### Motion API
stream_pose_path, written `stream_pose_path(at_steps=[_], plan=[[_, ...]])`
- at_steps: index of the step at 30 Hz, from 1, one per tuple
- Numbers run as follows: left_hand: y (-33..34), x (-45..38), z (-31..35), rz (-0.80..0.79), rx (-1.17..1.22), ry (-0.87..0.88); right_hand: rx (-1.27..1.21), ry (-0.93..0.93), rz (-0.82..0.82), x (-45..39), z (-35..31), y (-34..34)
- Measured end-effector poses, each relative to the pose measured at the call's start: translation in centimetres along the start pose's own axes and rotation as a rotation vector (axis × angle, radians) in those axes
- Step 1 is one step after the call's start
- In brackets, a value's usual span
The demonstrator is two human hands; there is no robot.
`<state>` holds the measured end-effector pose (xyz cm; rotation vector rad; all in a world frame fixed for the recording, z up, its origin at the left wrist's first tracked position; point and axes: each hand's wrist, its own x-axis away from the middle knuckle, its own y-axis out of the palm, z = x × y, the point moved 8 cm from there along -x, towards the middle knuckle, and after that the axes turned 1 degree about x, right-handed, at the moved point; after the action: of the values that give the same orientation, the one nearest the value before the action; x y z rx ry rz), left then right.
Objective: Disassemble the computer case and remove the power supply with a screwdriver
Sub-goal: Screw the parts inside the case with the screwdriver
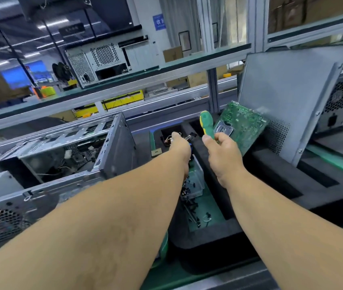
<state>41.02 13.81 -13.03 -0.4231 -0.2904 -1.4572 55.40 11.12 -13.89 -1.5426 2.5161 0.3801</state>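
Workbench: right hand (223, 155) grip closed round screwdriver (207, 125); left hand (180, 146) grip unclear.

Your case (66, 155) lies on its side at the left of the bench (331, 162), grey metal, its open side up so you look into the bay with loose wires. Its perforated rear end is nearest you, at lower left. Whether the power supply is inside is too blurred to tell. The side panel (292, 97), flat grey sheet with a vented corner, stands tilted on its edge at the right. Your screwdriver (207, 125), green handle with yellow trim, points handle-up in your right hand (224, 155); its shaft is hidden by the fingers.
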Motion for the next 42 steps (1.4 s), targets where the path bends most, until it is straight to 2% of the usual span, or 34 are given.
stream_pose_path(at_steps=[5, 10, 15, 19, 23, 27, 30, 34, 38, 40, 42], plan=[[-0.6, 1.3, 0.4, 0.008, 0.041, 0.006, 0.019, -0.011, -0.005, 0.0, -0.2, 0.1], [-1.7, 4.4, 3.6, 0.005, 0.138, 0.121, 0.093, -0.033, -0.026, -0.2, 0.1, 0.1], [-3.6, 9.6, 8.0, -0.166, 0.145, 0.269, 0.178, -0.07, -0.005, -0.2, 0.4, -0.6], [-8.8, 12.4, 12.4, -0.223, 0.143, 0.438, 0.242, -0.1, -0.007, 0.9, -1.0, 0.1], [-18.4, 12.1, 16.1, -0.013, -0.045, 0.613, 0.321, -0.117, 0.059, 2.1, -2.2, 0.3], [-27.8, 9.3, 13.6, 0.099, -0.195, 0.429, 0.2, -0.027, 0.048, 3.6, -3.2, 1.9], [-31.2, 8.1, 11.3, 0.022, -0.281, 0.377, 0.156, -0.073, -0.03, 4.2, -7.0, 5.7], [-32.8, 7.8, 10.6, -0.054, -0.232, 0.489, 0.177, -0.199, -0.225, 5.2, -14.5, 14.5], [-32.9, 8.2, 10.4, -0.103, -0.05, 0.593, 0.473, -0.3, -0.477, 7.0, -19.4, 24.3], [-32.9, 8.3, 10.1, -0.105, 0.036, 0.602, 0.669, -0.372, -0.564, 8.4, -20.4, 28.4], [-33.6, 8.1, 10.0, -0.07, 0.104, 0.612, 0.746, -0.402, -0.621, 9.7, -20.5, 31.5]])
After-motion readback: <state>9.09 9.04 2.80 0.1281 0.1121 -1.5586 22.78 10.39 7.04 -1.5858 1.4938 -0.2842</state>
